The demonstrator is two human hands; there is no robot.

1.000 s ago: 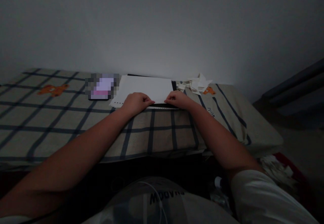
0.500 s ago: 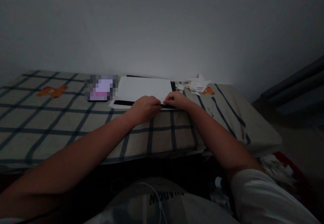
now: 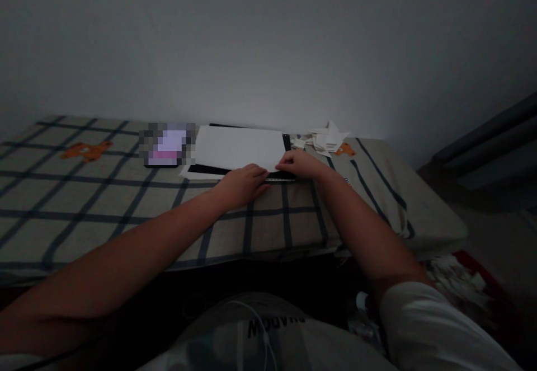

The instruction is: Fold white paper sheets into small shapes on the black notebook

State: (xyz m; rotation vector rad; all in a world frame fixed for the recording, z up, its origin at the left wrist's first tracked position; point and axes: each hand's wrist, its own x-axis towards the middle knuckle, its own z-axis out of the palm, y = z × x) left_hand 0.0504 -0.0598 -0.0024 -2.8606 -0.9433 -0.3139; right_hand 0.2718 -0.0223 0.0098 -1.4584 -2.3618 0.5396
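Observation:
A white sheet of paper (image 3: 239, 147) lies on a dark board (image 3: 205, 169) on the checked bedsheet (image 3: 84, 203), close to the wall. My left hand (image 3: 242, 183) rests flat at the near edge of the sheet, fingers pointing right. My right hand (image 3: 298, 164) pinches the sheet's near right corner. The two hands almost meet at that edge.
A phone with a lit screen (image 3: 168, 146) lies just left of the paper. A heap of white paper scraps (image 3: 325, 137) sits to the right by the wall. More crumpled scraps (image 3: 453, 281) lie on the floor at right. A white wall (image 3: 268, 46) stands behind.
My left hand slid right along the near edge of the paper towards my right hand. The sheet shifted back and now shows a strip of the dark board at its near left.

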